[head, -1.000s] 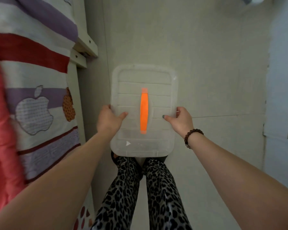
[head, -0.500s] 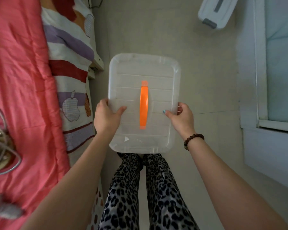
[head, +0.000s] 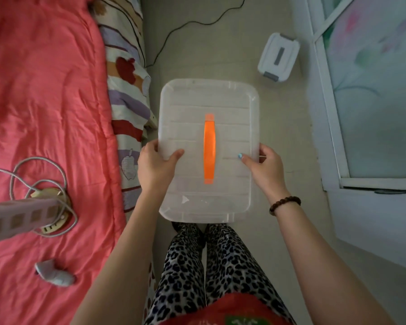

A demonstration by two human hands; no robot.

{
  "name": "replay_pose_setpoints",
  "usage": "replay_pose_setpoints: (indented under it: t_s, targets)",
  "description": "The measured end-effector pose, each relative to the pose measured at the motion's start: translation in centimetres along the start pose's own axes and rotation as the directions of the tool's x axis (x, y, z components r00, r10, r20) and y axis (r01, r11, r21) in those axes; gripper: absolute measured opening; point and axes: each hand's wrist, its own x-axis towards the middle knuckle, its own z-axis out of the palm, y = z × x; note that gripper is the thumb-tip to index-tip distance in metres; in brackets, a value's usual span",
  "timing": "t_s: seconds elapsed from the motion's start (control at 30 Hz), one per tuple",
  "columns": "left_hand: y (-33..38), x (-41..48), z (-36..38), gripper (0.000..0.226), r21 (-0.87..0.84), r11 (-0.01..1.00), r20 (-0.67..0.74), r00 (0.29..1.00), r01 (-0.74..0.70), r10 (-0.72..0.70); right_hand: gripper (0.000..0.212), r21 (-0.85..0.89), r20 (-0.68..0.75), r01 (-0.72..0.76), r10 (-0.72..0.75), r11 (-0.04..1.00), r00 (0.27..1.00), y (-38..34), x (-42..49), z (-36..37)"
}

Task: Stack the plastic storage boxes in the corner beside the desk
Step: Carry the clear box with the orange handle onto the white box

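Now the big clear box (head: 230,102) is up in the air in the middle of the picture, above the floor (head: 220,43) and in front of the person's legs. Its lid has an orange handle (head: 209,148) down the middle. The left hand (head: 156,163) grips the left edge of the box. Its thumb lies on the lid and the other fingers are tucked under, out of sight. The right hand (head: 265,165) grips the right edge, thumb on top and fingers curled round the rim. Both hands hold the box and nothing else.

A small white box (head: 279,57) with a grey handle sits on the floor in the upper right of the picture, well apart from the big one. A pink bed (head: 45,113) fills the left side. A black wire (head: 185,24) runs over the floor at the top.

I think the big box is light, because it is held out by its edges alone. The plastic looks hard and smooth, so it could slip. I cannot tell if anything is inside. The sides, under the rim, look like the best place to hold it, so the lid cannot pop off. The orange handle would do for one hand.
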Motion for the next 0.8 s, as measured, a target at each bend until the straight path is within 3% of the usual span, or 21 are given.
replay_pose_setpoints:
  t_s: [0.33, 0.47, 0.67, 0.8]
  targets:
    - [8.1, -2.9, -6.4, 0.065, -0.144, 0.983, -0.092, 0.991, -0.114, 0.101, 0.033, 0.070, -0.068, 0.134, -0.129, 0.989, 0.989, -8.7, -3.4, -5.3]
    - [11.3, -4.5, -9.5, 0.061, -0.211, 0.964, -0.138, 0.981, -0.165, 0.137, 0.009, 0.101, -0.081, 0.205, -0.198, 0.974, 0.977, -12.3, -5.1, -7.5]
    - [14.9, -6.9, -14.2, 0.066, -0.254, 0.945, -0.160, 0.972, -0.206, 0.169, 0.014, 0.091, -0.068, 0.317, -0.311, 0.944, 0.948, -17.0, -8.0, -11.0]
    - [16.8, -8.6, -16.8, 0.058, -0.269, 0.928, -0.193, 0.958, -0.260, 0.212, 0.016, 0.095, -0.087, 0.366, -0.359, 0.926, 0.929, -19.7, -10.2, -12.7]
